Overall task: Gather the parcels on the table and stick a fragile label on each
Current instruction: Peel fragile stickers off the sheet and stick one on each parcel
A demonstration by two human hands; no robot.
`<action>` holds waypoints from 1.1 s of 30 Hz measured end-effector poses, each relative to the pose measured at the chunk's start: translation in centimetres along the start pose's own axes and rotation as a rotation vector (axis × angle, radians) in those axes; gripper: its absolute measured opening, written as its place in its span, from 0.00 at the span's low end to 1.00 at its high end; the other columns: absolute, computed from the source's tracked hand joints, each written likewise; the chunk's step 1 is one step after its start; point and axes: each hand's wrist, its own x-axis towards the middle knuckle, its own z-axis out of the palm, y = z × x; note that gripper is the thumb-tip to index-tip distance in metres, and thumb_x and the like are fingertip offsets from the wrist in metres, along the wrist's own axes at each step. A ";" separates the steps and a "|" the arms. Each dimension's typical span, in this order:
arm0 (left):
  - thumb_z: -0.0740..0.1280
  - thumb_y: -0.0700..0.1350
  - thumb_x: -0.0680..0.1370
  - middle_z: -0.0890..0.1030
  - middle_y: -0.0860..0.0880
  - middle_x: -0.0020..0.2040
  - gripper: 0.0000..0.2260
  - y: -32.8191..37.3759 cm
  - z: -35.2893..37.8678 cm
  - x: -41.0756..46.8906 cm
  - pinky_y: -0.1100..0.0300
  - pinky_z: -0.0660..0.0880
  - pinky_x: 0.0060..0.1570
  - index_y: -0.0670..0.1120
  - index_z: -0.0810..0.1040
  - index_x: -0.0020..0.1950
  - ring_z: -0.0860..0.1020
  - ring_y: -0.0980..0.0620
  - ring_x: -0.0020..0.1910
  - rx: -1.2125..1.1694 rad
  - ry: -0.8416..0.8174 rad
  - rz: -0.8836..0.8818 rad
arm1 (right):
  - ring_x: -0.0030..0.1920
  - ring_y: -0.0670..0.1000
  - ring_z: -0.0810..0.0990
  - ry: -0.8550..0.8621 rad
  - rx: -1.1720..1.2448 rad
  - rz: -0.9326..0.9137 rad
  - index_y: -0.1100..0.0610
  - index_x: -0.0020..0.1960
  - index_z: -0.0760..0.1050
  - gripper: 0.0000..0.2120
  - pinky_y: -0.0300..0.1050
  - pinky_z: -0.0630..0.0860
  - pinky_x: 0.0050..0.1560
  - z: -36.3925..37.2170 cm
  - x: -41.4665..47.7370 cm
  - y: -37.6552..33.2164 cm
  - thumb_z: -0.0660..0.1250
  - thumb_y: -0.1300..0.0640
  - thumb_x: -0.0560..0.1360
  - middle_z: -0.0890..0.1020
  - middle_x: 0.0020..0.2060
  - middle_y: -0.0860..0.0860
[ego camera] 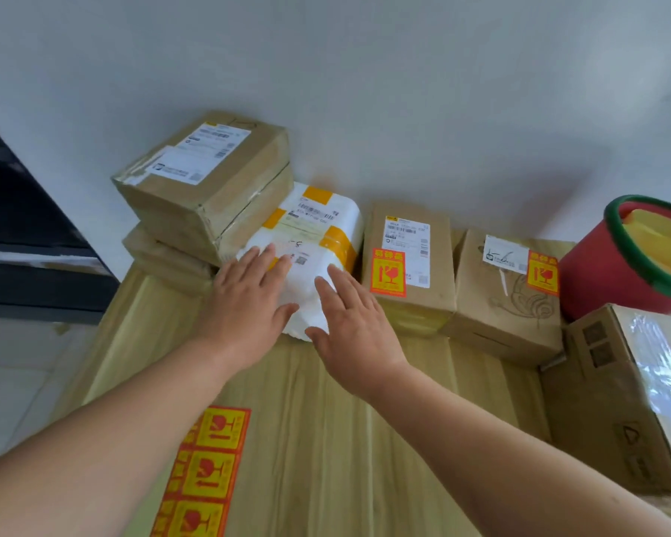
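1. Step: gathering. Left hand (248,300) & right hand (349,327) lie flat on the white parcel (310,242) at the back of the worktop (326,439), by the wall. Each grip is wide, holding nothing.
2. Next, I'd judge: draw it nearer, then peel a sticker off the label sheet (206,474) (near edge, left).
3. First brown parcel (411,304) & second brown parcel (500,315), to its right, already carry red-yellow broken-glass stickers. Wording unreadable, barcodes too small.

A white parcel with yellow tape (318,226) is lying by the wall between a stacked brown box (206,180) and two brown boxes (407,304), each wearing a red-and-yellow fragile label (388,272). A strip of spare labels (206,474) is lying nearer on the worktop (326,439).
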 end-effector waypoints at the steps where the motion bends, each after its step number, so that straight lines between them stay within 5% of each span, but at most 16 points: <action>1: 0.60 0.54 0.77 0.68 0.41 0.72 0.25 -0.5 -0.4 -0.4 0.44 0.65 0.67 0.42 0.69 0.71 0.67 0.40 0.71 -0.005 0.039 0.040 | 0.78 0.51 0.44 -0.001 0.023 0.010 0.55 0.78 0.48 0.31 0.45 0.42 0.75 -0.1 0.4 -0.7 0.57 0.46 0.81 0.46 0.78 0.52; 7: 0.56 0.53 0.77 0.69 0.40 0.70 0.25 -4.0 -5.0 -0.5 0.43 0.63 0.69 0.41 0.70 0.69 0.65 0.39 0.71 0.014 0.260 0.083 | 0.77 0.53 0.50 0.113 0.084 -0.006 0.56 0.78 0.52 0.31 0.47 0.49 0.75 -2.5 4.4 -5.8 0.57 0.45 0.80 0.51 0.78 0.53; 11: 0.63 0.53 0.78 0.62 0.39 0.75 0.26 -7.6 -7.6 0.9 0.43 0.57 0.71 0.42 0.66 0.72 0.58 0.38 0.74 0.025 0.274 -0.058 | 0.77 0.54 0.49 0.158 0.052 -0.034 0.56 0.78 0.50 0.31 0.47 0.49 0.75 -3.9 7.6 -9.1 0.58 0.46 0.80 0.50 0.78 0.54; 15: 0.58 0.58 0.79 0.52 0.40 0.77 0.30 -11.3 -9.3 2.4 0.44 0.54 0.71 0.45 0.56 0.76 0.51 0.40 0.76 -0.090 0.204 -0.295 | 0.77 0.55 0.47 0.127 0.024 0.019 0.54 0.78 0.47 0.33 0.50 0.50 0.76 -3.9 10.4 -11.3 0.57 0.45 0.80 0.46 0.78 0.56; 19: 0.55 0.61 0.79 0.58 0.44 0.77 0.30 -13.7 -9.9 3.4 0.47 0.64 0.67 0.48 0.52 0.77 0.62 0.43 0.73 -0.401 0.016 -0.489 | 0.76 0.59 0.54 0.075 0.089 0.127 0.53 0.77 0.45 0.36 0.53 0.60 0.73 -3.1 12.2 -12.5 0.60 0.44 0.78 0.47 0.77 0.58; 24: 0.59 0.57 0.78 0.77 0.51 0.57 0.17 -14.3 -9.8 3.0 0.49 0.75 0.53 0.50 0.69 0.63 0.76 0.49 0.52 -0.636 -0.013 -0.509 | 0.64 0.61 0.73 0.083 0.104 0.217 0.57 0.76 0.47 0.33 0.51 0.73 0.56 -2.8 12.7 -13.5 0.60 0.48 0.79 0.48 0.76 0.55; 27: 0.64 0.55 0.75 0.77 0.52 0.54 0.15 -13.7 -10.1 1.7 0.49 0.76 0.52 0.53 0.71 0.60 0.77 0.50 0.49 -0.691 0.037 -0.486 | 0.61 0.60 0.76 0.099 0.096 0.245 0.57 0.76 0.49 0.29 0.51 0.74 0.53 -3.5 11.9 -13.7 0.58 0.51 0.81 0.47 0.77 0.53; 33: 0.73 0.51 0.70 0.66 0.50 0.56 0.29 -11.2 -10.8 -3.8 0.59 0.71 0.52 0.53 0.67 0.68 0.73 0.51 0.53 -0.737 0.080 -0.434 | 0.66 0.56 0.72 0.104 0.135 0.229 0.55 0.77 0.50 0.28 0.48 0.71 0.57 -5.0 5.7 -15.3 0.58 0.52 0.81 0.48 0.77 0.48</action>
